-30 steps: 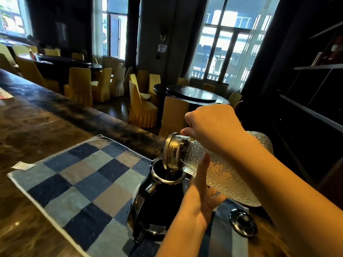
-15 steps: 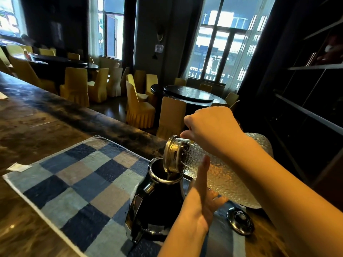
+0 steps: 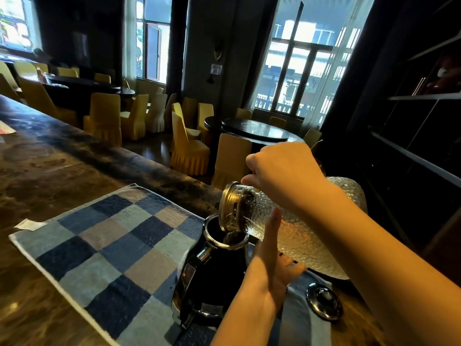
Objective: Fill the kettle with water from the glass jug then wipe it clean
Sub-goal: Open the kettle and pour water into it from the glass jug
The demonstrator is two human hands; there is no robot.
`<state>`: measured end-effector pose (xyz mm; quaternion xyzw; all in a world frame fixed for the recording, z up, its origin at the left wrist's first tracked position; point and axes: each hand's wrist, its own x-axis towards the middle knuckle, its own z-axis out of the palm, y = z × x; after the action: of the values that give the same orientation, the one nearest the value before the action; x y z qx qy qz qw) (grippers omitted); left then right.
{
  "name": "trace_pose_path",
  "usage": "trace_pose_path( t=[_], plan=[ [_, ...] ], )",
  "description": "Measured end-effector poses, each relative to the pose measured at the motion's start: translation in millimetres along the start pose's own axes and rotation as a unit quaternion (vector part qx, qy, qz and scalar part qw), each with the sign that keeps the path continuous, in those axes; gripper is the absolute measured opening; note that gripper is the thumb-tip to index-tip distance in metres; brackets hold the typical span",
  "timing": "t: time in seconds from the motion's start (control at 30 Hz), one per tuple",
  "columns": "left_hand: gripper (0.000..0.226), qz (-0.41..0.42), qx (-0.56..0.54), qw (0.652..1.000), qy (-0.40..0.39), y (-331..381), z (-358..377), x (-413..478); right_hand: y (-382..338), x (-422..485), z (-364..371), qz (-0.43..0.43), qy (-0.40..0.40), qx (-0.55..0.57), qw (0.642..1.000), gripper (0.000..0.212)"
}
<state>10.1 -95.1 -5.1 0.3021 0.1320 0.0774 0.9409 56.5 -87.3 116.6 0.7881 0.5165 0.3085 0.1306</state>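
Observation:
A black kettle (image 3: 212, 273) with a silver rim stands open on a blue and brown checked cloth (image 3: 107, 248). The textured glass jug (image 3: 296, 236) is tipped on its side, its metal mouth over the kettle's opening, and water runs in. My right hand (image 3: 282, 171) grips the jug near its neck from above. My left hand (image 3: 272, 268) rests against the kettle's right side, thumb pointing up along the jug; its fingers are partly hidden behind the kettle. The kettle's round lid (image 3: 324, 302) lies on the cloth to the right.
The cloth lies on a dark marble counter (image 3: 50, 171) whose far edge runs diagonally behind the kettle. A small white paper scrap (image 3: 30, 224) lies by the cloth's left corner. Beyond the counter are yellow chairs and round tables; dark shelves rise at right.
The jug stays tipped over the kettle with both hands in nearly the same places; the view has shifted slightly.

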Motion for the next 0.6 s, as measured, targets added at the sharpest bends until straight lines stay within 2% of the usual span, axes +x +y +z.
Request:
trace_pose_path(
  t=[0.43, 0.6],
  plan=[
    [0.136, -0.007, -0.002, 1.0, -0.019, -2.6, -0.8, 3.2, 1.0, 0.4, -0.8, 0.007, -0.007, -0.02, 1.0, 0.037],
    [0.144, -0.001, 0.004, 1.0, -0.008, -2.4, 0.3, 2.4, 1.6, -1.6, -0.6, 0.009, -0.001, -0.014, 1.0, 0.036]
  ],
)
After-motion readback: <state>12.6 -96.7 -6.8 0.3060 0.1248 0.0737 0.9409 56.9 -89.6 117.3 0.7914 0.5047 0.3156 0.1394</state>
